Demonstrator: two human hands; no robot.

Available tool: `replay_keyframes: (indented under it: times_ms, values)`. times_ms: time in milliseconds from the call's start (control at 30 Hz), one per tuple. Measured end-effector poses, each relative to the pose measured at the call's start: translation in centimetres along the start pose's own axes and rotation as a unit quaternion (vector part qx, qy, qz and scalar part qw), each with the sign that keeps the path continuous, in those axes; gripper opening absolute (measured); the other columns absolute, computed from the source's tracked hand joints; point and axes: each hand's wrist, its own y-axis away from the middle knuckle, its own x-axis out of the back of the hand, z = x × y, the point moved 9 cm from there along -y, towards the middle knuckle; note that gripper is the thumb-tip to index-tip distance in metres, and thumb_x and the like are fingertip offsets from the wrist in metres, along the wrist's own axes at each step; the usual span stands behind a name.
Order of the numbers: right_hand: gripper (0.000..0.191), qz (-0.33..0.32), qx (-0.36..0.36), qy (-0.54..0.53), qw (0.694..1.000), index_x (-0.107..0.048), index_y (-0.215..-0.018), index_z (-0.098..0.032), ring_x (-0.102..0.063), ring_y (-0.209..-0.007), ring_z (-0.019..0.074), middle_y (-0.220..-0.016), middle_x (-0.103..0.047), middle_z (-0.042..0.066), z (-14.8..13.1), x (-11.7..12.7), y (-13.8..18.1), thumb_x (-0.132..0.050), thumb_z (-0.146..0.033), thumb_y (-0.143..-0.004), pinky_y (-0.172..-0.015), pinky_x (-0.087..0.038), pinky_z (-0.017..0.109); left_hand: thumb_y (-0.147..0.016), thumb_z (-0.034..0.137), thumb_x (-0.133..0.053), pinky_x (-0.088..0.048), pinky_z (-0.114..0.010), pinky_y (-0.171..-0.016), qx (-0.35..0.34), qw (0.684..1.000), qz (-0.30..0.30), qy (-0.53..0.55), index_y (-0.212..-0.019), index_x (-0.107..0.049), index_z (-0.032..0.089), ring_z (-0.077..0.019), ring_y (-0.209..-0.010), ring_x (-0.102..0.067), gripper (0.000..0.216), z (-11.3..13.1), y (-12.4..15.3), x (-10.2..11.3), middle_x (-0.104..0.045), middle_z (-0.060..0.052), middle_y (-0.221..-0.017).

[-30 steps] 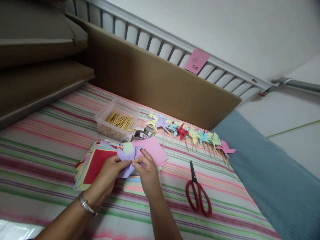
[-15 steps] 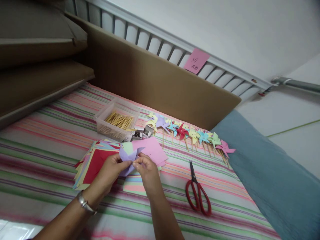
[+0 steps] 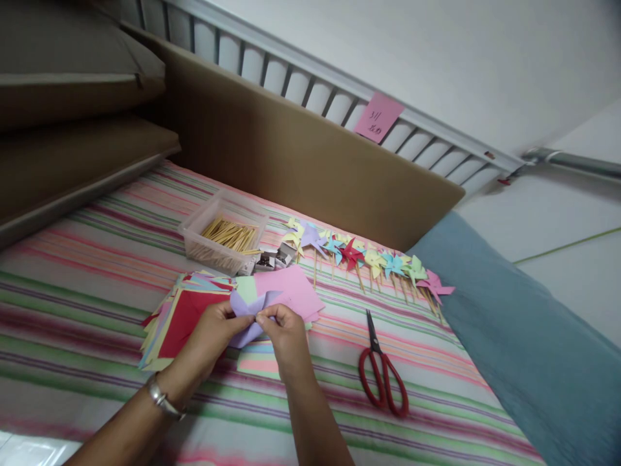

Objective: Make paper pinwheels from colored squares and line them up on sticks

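A purple paper pinwheel, its corners folded in, is held over the paper stacks. My left hand pinches it from the left, thumb at the centre. My right hand has thumb and forefinger closed at that same centre; any small pin between them is too small to make out. Beneath and beside the hands lie red-topped coloured paper squares and pink paper sheets. Scissors with red handles rest to the right of my right hand, blades pointing away.
A clear plastic box contains thin wooden sticks. Small open boxes with dark pieces stand beside it. Finished pinwheels on sticks lie in a row at the back. A brown board borders the striped cloth.
My right thumb and forefinger have pressed in closer to the pinwheel's centre, and its upper right fold sits slightly lower. The view has shifted a little.
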Motion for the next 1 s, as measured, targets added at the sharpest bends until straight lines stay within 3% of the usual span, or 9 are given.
replay_keyframes:
  times_ms: [233, 567, 1000]
  values:
    - [0.006, 0.005, 0.001, -0.019, 1.0, -0.064, -0.06, -0.017, -0.05, -0.054, 0.0128, -0.057, -0.06, -0.002, 0.6, -0.2, -0.2, -0.067, -0.023, -0.061, -0.056, -0.039, 0.024, -0.052, 0.026, -0.079, -0.046, -0.026, -0.059, 0.001, 1.0, 0.017, 0.015, -0.072, -0.073, 0.015, -0.0182, -0.061, -0.063, 0.024, 0.0, -0.1, 0.3, -0.073, -0.003, -0.069]
    - [0.007, -0.003, -0.002, -0.037, 0.999, -0.063, -0.06, -0.017, -0.042, -0.049, 0.0103, -0.051, -0.053, -0.005, 0.2, 0.0, -0.1, -0.066, -0.023, -0.061, -0.049, -0.034, 0.022, -0.05, 0.027, -0.08, -0.045, -0.023, -0.056, 0.047, 0.998, -0.025, 0.037, -0.071, -0.073, 0.015, -0.0159, -0.059, -0.062, 0.024, 0.2, 0.3, -0.5, -0.072, -0.003, -0.065]
    - [0.008, 0.0, -0.009, -0.043, 0.999, -0.062, -0.06, -0.016, -0.044, -0.052, 0.0111, -0.053, -0.054, -0.004, 0.4, 0.1, 0.0, -0.066, -0.023, -0.061, -0.052, -0.035, 0.023, -0.05, 0.026, -0.082, -0.045, -0.024, -0.058, 0.051, 0.996, -0.049, 0.051, -0.066, -0.072, 0.016, -0.015, -0.057, -0.062, 0.021, 0.2, 0.4, -1.1, -0.071, -0.001, -0.061]
